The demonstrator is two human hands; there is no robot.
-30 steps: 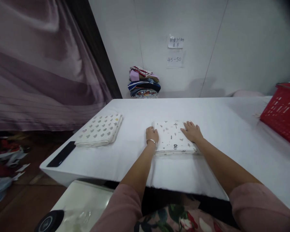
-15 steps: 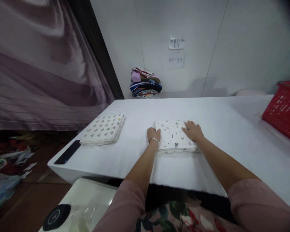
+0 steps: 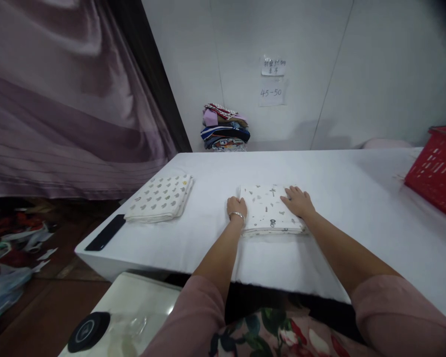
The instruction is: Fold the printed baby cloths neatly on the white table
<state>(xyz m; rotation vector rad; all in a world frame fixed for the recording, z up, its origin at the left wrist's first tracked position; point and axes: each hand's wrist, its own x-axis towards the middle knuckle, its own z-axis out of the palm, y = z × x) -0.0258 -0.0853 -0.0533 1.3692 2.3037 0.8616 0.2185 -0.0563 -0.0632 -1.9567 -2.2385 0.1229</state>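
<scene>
A folded white cloth [image 3: 265,210] with small grey prints lies flat in front of me on the white-covered table. At its left edge my left hand [image 3: 237,207], with a bracelet at the wrist, is closed, its fingers curled against the fabric. My right hand [image 3: 298,201] rests on top of the cloth near its right side, palm down and fingers spread. Further left is a second folded white cloth [image 3: 161,197], printed with rows of grey motifs and touched by neither hand.
A dark phone-like slab [image 3: 105,233] lies at the table's left corner. A stack of folded fabrics [image 3: 225,127] rises behind the far edge. On the right stands a red plastic basket [image 3: 436,171]. Below left is a cream surface [image 3: 124,297] bearing a round black object [image 3: 89,331].
Both hands keep their places on the cloth. The whole view has shifted very slightly; nothing else visibly differs.
</scene>
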